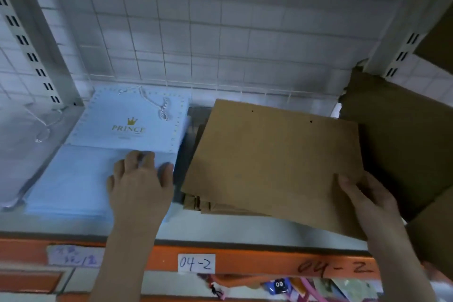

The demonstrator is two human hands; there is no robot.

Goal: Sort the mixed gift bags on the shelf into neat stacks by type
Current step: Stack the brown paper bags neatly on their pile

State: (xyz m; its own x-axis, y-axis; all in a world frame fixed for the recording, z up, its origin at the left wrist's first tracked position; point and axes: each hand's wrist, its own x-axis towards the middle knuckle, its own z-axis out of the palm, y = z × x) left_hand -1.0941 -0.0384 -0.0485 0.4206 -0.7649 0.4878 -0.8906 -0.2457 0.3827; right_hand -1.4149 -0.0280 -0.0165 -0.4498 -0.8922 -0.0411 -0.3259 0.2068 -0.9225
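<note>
A flat brown paper bag [272,162] lies tilted on top of a stack of brown bags [208,206] in the middle of the shelf. My right hand [365,201] grips its near right corner, thumb on top. To the left sits a pile of pale blue bags; the top one [127,125] reads "PRINCE" under a gold crown and has a striped cord handle. My left hand [139,179] rests on the nearer pale blue bag [73,179], its fingertips at the edge of the PRINCE bag.
A brown cardboard box [402,142] stands at the right, close to the brown bags. White bags in clear plastic [22,154] lie at the far left. The orange shelf beam [257,262] carries "04-2" labels. Wire mesh [220,44] backs the shelf. Colourful items [318,287] show below.
</note>
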